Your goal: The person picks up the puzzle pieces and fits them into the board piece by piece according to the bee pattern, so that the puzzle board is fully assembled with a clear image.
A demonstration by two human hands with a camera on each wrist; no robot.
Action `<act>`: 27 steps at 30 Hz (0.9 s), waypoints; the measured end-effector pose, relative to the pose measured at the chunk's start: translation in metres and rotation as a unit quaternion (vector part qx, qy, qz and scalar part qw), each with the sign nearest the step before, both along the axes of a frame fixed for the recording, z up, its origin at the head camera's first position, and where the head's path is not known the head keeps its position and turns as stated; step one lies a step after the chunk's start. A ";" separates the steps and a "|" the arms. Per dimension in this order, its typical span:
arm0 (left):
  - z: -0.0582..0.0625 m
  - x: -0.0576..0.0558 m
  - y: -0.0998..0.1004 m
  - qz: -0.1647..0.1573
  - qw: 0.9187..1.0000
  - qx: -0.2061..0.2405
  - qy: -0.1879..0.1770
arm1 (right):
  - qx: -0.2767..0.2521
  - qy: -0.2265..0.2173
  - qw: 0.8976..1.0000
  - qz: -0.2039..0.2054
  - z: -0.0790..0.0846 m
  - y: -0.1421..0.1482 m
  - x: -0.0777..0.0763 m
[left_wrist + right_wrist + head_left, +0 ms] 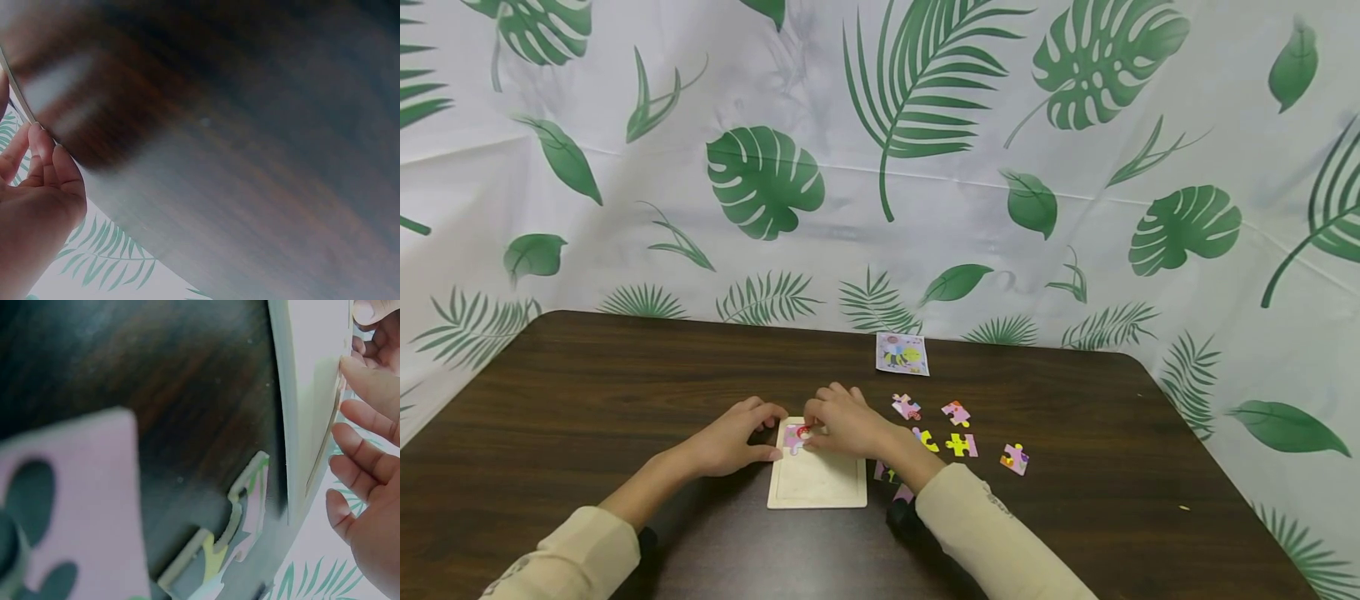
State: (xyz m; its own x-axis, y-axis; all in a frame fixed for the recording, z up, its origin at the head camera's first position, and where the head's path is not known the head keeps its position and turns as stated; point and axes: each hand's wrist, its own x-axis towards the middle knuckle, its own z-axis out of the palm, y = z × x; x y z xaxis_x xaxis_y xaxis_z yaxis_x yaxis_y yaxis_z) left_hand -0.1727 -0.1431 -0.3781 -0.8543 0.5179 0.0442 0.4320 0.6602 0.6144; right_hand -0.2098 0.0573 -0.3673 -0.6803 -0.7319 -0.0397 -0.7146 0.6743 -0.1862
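Observation:
A pale wooden puzzle tray point(820, 485) lies near the table's front. My left hand point(733, 437) holds its left side, thumb at the edge and index finger by the far corner. The left wrist view shows the bent fingers of that hand point(47, 181) at the tray's thin edge. A pink puzzle piece point(792, 439) lies in the tray's far left corner. Beside it my right hand point(850, 425) pinches a puzzle piece with red on it point(803, 432) between thumb and index finger, low over the tray. My right fingers partly hide this piece.
Several loose pieces lie right of the tray, including a yellow one point(958, 445) and a pink one point(1015, 459). Some are partly under my right forearm. A bee picture card point(902, 355) lies at the table's far edge, before a leaf-print cloth point(955, 242).

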 end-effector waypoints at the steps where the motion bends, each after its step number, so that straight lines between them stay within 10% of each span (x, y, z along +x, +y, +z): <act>1: 0.000 0.000 0.000 0.000 1.000 0.001 0.000 | 0.000 0.000 1.000 0.000 0.000 0.000 0.000; 27: -0.001 0.001 0.000 -0.006 1.000 0.003 0.006 | 0.000 0.002 1.000 -0.005 -0.002 0.000 0.000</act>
State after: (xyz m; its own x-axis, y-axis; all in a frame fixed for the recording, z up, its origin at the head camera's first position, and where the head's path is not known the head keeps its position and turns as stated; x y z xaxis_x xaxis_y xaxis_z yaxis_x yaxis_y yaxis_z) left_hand -0.1722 -0.1435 -0.3792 -0.8477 0.5273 0.0571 0.4465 0.6514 0.6135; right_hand -0.2096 0.0572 -0.3697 -0.6874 -0.7254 -0.0373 -0.7089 0.6811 -0.1831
